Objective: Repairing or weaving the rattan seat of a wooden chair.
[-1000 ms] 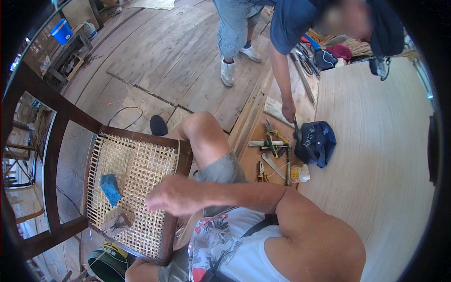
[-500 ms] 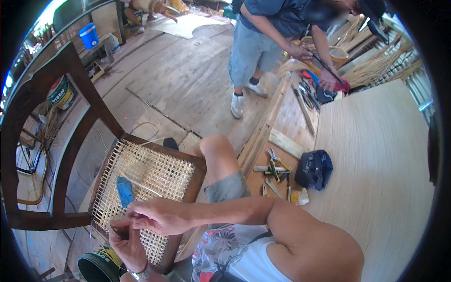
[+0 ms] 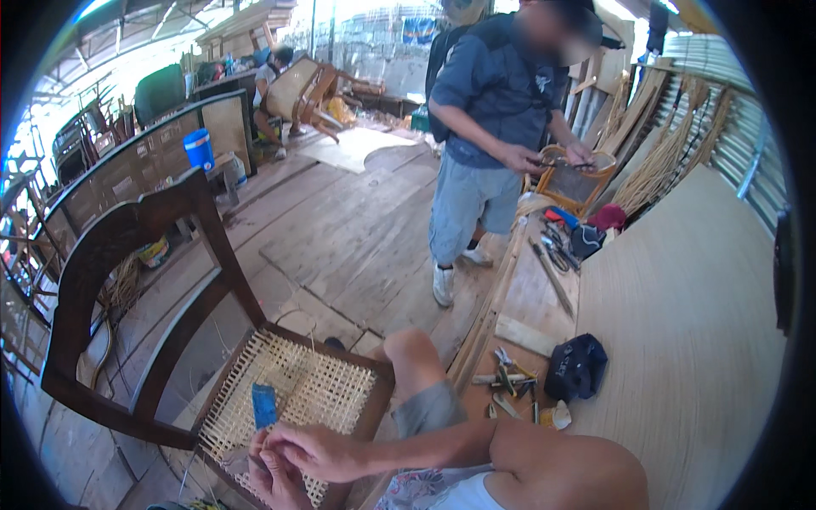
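A dark wooden chair (image 3: 181, 435) with a woven cane seat (image 3: 340, 398) stands at my left, its seat in front of me. My right hand (image 3: 316, 450) reaches over the near part of the seat, with thumb and fingers pinched. Just below it, close to touching, is my left hand (image 3: 279, 480), its fingers also closed. Whatever sits between the fingertips is too small to make out; it may be a thin strand. A small blue piece (image 3: 264, 406) lies on the weave just beyond my fingers. Loose cane strands stick out around the seat frame.
To my right is a wooden bench (image 3: 671, 365) with pliers (image 3: 514, 364), a dark blue cap (image 3: 575, 368) and a small yellow-and-white container (image 3: 557, 415). A co-worker (image 3: 493, 127) stands ahead, handling a thin dark object. Another person (image 3: 270, 93) is farther back beside a tipped chair (image 3: 308, 92).
The view has tilted up, showing more of the background. The co-worker has straightened from bending over the bench. My hands stay close together over the seat, fingers pinched.
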{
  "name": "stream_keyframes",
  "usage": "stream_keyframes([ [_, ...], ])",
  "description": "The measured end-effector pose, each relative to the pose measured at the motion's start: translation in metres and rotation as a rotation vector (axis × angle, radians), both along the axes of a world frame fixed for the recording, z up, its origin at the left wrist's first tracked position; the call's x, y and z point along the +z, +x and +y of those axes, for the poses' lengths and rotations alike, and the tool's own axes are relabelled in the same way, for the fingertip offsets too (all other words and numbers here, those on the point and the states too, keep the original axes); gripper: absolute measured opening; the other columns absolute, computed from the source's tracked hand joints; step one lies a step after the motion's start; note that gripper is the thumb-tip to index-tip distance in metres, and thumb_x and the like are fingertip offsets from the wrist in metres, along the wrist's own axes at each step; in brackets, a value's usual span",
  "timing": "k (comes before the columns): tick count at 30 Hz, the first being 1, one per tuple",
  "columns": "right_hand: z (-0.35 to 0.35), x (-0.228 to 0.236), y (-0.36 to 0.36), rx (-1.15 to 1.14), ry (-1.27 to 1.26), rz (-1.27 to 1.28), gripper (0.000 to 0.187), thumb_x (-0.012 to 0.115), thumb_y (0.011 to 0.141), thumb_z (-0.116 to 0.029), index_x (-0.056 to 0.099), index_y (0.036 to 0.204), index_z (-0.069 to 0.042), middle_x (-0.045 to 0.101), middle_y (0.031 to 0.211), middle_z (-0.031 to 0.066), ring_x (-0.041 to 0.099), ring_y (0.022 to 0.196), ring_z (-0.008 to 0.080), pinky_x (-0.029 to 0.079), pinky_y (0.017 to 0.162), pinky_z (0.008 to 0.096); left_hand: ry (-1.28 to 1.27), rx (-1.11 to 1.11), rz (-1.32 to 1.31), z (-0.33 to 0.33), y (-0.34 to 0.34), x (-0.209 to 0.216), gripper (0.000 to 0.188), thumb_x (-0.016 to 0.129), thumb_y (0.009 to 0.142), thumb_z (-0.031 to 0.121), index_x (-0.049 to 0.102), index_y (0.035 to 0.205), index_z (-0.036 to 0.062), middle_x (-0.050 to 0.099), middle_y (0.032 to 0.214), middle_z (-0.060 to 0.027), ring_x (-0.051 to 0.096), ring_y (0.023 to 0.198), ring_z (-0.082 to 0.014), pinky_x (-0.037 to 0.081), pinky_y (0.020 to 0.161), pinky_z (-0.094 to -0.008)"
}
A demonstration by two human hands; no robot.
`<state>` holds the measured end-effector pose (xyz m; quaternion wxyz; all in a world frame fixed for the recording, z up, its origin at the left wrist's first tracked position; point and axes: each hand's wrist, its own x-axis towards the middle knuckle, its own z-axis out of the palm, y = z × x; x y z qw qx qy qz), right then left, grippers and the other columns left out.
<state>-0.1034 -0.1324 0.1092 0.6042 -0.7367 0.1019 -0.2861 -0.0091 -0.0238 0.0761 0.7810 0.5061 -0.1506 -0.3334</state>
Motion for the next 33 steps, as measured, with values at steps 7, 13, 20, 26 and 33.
stream_keyframes([
  [7, -0.004, 0.005, -0.008, -0.010, -0.132, 0.090, 0.011, 0.053, 0.097, -0.008, 0.052, 0.105, -0.001, 0.064, 0.082, 0.0200, 0.066, 0.076, 0.0369, 0.049, 0.063, 0.0422, -0.050, 0.085, -0.259, 0.007, 0.019, 0.024, 0.017, 0.061, 0.093, 0.005, 0.066, 0.108, -0.0009, 0.065, 0.094, -0.0074, 0.062, 0.079, -0.0141, 0.048, 0.066, -0.0242],
  [13, -0.105, -0.010, -0.065, -0.118, -0.577, 0.148, 0.012, 0.063, 0.093, -0.016, 0.063, 0.091, -0.004, 0.065, 0.079, 0.0121, 0.067, 0.076, 0.0301, 0.052, 0.068, 0.0409, 0.376, 0.864, -0.675, 0.133, 0.149, 0.030, 0.028, 0.056, 0.094, 0.016, 0.067, 0.114, -0.0003, 0.067, 0.103, -0.0135, 0.061, 0.093, -0.0298, 0.047, 0.082, -0.0410],
  [20, -0.196, -0.066, -0.096, -0.921, -0.913, 0.542, 0.015, 0.068, 0.085, -0.014, 0.066, 0.099, -0.008, 0.067, 0.097, 0.0137, 0.062, 0.097, 0.0329, 0.049, 0.085, 0.0457, 0.317, 0.755, -0.525, 0.165, 0.131, -0.005, 0.035, 0.048, 0.097, 0.017, 0.062, 0.123, -0.0017, 0.064, 0.110, -0.0161, 0.059, 0.090, -0.0228, 0.046, 0.083, -0.0392],
  [26, -0.085, -0.039, -0.012, -0.379, -0.569, 0.006, 0.024, 0.064, 0.091, -0.018, 0.056, 0.106, -0.001, 0.060, 0.093, 0.0186, 0.061, 0.089, 0.0352, 0.048, 0.078, 0.0469, 0.156, 0.277, -0.249, 0.021, 0.014, -0.004, 0.022, 0.056, 0.097, 0.004, 0.061, 0.116, -0.0052, 0.062, 0.106, -0.0094, 0.057, 0.088, -0.0181, 0.050, 0.072, -0.0313],
  [33, -0.047, -0.049, -0.053, 0.053, -0.188, 0.132, 0.016, 0.054, 0.100, -0.018, 0.057, 0.103, -0.003, 0.057, 0.069, 0.0132, 0.061, 0.064, 0.0267, 0.048, 0.061, 0.0389, 0.330, 0.125, -0.292, 0.006, 0.023, 0.015, 0.015, 0.060, 0.096, 0.005, 0.063, 0.108, -0.0040, 0.065, 0.109, -0.0100, 0.062, 0.089, -0.0195, 0.052, 0.076, -0.0298],
])
